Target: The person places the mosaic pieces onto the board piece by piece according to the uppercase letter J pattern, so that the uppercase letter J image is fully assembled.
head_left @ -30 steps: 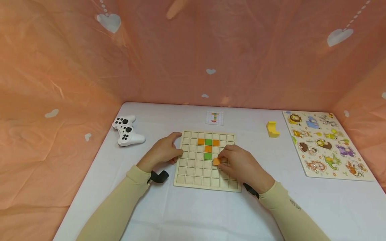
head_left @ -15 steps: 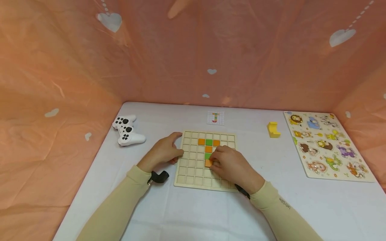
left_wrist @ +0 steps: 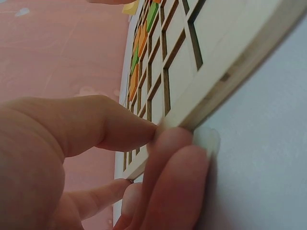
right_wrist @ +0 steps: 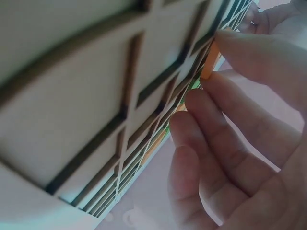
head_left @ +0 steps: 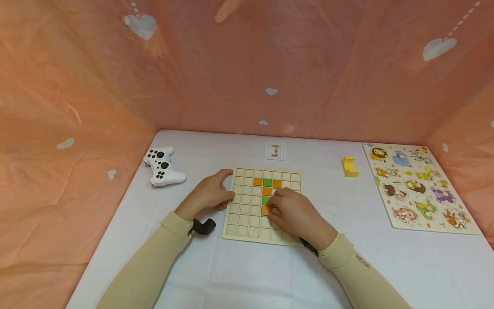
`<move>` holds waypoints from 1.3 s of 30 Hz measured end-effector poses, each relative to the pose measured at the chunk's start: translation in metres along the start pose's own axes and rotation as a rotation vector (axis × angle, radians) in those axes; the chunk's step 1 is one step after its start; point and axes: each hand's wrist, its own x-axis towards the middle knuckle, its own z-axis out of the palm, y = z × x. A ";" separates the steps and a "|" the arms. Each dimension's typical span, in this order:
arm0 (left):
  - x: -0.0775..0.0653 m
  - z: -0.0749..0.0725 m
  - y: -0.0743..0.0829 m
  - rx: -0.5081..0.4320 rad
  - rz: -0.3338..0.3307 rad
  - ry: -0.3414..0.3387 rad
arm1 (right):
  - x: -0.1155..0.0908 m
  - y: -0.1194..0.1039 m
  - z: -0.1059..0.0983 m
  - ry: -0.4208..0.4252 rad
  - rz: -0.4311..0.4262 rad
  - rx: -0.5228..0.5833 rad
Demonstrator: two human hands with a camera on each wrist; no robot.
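An orange tile (head_left: 265,210) is pinched in the right hand (head_left: 297,215), to its left, just nearside of the lower green tile (head_left: 265,200); the left edge of the board (head_left: 243,219) is held by the left hand (head_left: 208,192).

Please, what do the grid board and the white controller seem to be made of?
Grid board: likely wood, matte; its frame is pale tan, its cell edges brown. White controller: probably plastic, smoothly moulded, by its rounded grips; gloss unclear.
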 end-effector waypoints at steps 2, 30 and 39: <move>0.000 0.000 0.000 -0.001 -0.001 -0.001 | 0.000 0.000 0.000 -0.003 0.004 -0.001; -0.001 0.000 0.002 0.009 -0.006 0.003 | -0.002 0.006 -0.011 -0.021 0.036 0.025; -0.002 0.001 0.002 0.009 -0.004 0.007 | -0.025 0.019 -0.030 -0.035 0.128 0.021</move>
